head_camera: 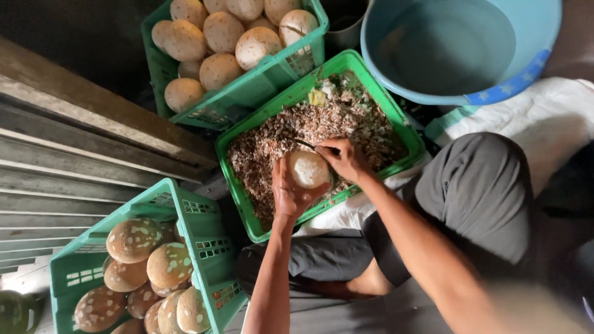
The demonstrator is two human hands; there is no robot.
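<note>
Over a green crate (247, 204) of flaky shavings, left hand (288, 195) fingers cup a smooth coconut (307, 169).

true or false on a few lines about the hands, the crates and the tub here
1. The left hand holds a pale round coconut. True.
2. The right hand is empty. False: its grip is on a thin dark blade set against the coconut.
3. The middle green crate holds brown and white shavings. True.
4. The blue tub is full of coconuts. False: no coconuts show in it.
5. Only one crate holds whole coconuts. False: the top crate and the bottom-left crate both do.
</note>
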